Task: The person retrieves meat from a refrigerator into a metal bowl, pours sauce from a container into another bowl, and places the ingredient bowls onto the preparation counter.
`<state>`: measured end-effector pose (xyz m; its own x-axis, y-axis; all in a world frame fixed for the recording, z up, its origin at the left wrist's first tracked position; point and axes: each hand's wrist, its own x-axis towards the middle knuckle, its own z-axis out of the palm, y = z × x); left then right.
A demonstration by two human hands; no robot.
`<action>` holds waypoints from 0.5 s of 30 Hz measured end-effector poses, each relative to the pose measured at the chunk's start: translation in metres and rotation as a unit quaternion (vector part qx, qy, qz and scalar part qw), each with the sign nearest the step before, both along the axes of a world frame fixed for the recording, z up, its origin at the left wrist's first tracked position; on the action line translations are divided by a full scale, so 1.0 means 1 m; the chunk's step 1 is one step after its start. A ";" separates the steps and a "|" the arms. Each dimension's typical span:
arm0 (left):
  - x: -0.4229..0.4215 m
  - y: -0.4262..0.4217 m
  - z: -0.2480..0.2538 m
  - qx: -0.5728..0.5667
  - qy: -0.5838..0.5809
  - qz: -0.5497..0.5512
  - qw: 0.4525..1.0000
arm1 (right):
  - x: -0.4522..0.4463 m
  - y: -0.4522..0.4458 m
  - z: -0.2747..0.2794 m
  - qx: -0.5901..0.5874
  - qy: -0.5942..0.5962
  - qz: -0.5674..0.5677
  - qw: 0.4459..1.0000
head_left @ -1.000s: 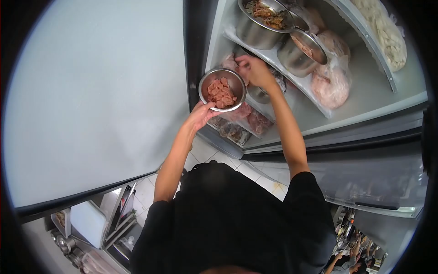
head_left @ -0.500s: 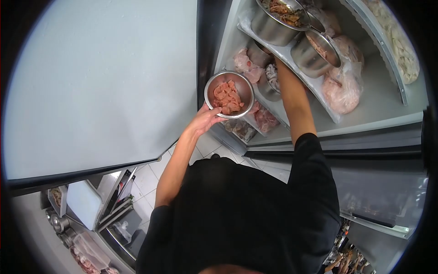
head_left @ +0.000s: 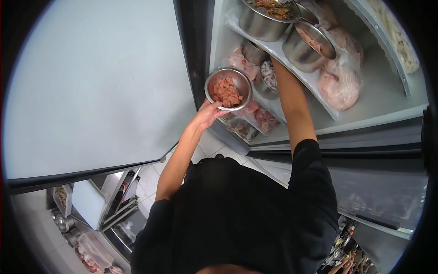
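Nearest, the left hand (head_left: 209, 114) grips a round, silver-coloured metal bowl (head_left: 241, 81) by its near rim, thumb over the lip; a loose heap of reddish-pink meat pieces (head_left: 226, 92) lies inside it, held out before the lower shelves. Gripped on one side only, the bowl could tip and spill if the wrist rolls or its far rim knocks something. The bare right forearm (head_left: 292, 98) passes under a white, plastic-covered upper shelf (head_left: 273, 46), which hides the right hand, so I cannot tell whether that hand is spread, closed or holding anything. A sideways sweep could catch the small silver metal pot of grey-white pieces (head_left: 265, 90) just beside the forearm; a lift could jolt the shelf, shifting the short silver metal pot of pale pink strips (head_left: 300, 57) near its edge, or the bulging clear bag of pale meat (head_left: 340, 89) beside that. As for room, the easiest way out seems to be back toward the body, over the pale tiled floor (head_left: 210, 142); leftward, the smooth white door (head_left: 100, 91) limits the bowl, and farther in, the shelf edge leaves the forearm little height.
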<state>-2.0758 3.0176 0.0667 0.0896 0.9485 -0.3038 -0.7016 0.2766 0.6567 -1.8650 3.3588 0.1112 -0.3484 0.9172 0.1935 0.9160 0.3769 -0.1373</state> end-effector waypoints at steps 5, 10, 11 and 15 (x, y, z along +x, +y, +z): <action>0.002 -0.006 -0.006 -0.008 0.008 0.025 1.000 | 0.019 -0.004 0.003 -0.017 0.167 0.004 0.986; 0.004 0.004 -0.012 -0.004 0.040 0.023 0.999 | 0.049 -0.029 0.009 -0.240 0.541 0.069 0.803; 0.005 0.006 -0.012 0.004 0.051 0.026 0.998 | 0.050 -0.036 0.008 -0.273 0.573 0.089 0.768; 0.006 0.013 -0.019 -0.005 0.039 0.029 0.999 | 0.017 -0.096 0.020 -0.330 0.553 0.185 0.742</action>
